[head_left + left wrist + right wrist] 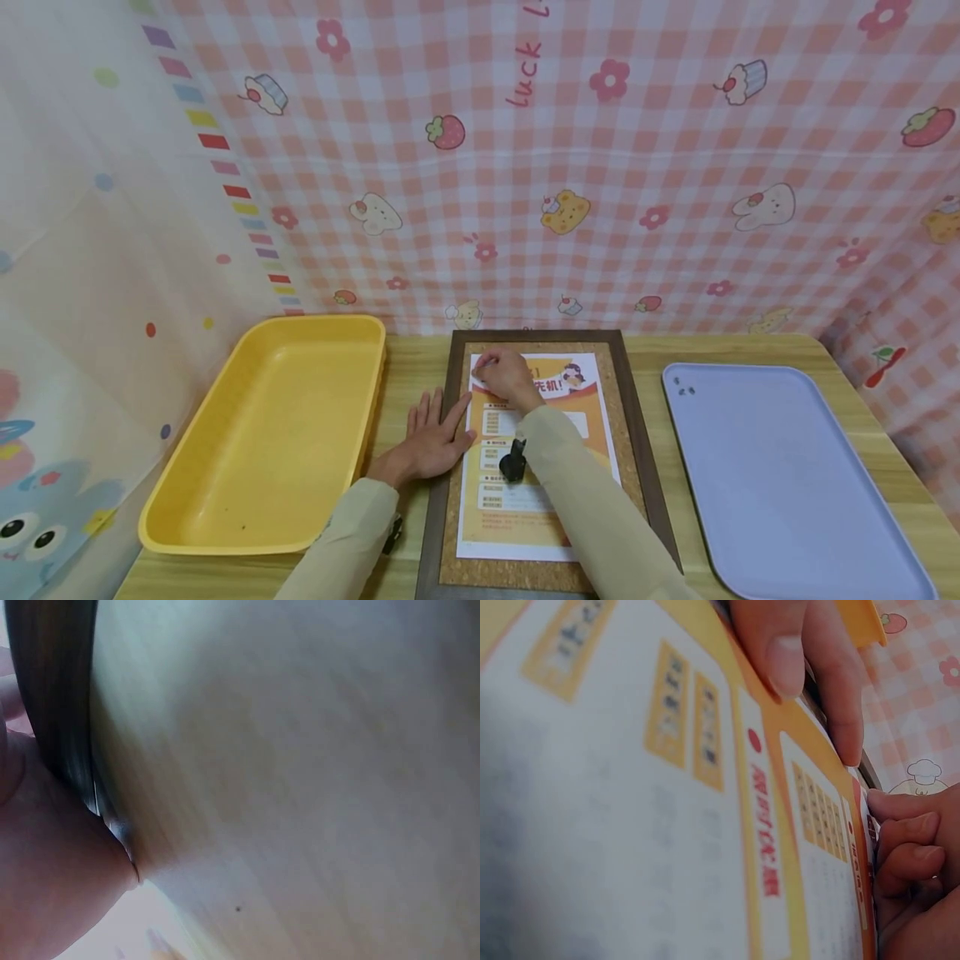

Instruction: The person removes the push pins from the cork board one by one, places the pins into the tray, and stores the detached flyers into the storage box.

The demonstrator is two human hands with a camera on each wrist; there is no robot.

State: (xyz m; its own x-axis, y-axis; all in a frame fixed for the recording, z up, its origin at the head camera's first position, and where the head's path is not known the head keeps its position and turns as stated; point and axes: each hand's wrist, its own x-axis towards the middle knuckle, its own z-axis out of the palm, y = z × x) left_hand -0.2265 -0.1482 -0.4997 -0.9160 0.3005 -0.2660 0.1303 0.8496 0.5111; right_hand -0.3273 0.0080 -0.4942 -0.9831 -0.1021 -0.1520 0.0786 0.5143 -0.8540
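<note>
Left hand (435, 442) lies spread across the board (517, 573) at left, likely steadying it; right hand (506, 377) curls over the far left corner of the sheet (517, 504), its grip unclear.

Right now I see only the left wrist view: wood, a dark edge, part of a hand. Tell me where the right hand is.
Observer: The right hand is at the top left corner of the printed poster, as the head view shows it.
Operator: Name what the poster lies on.
Observer: A framed corkboard, its cork showing around the paper.
Operator: Report what is right of that.
Observer: A lavender tray, with a few small dark items in its far left corner, too small to identify.
</note>
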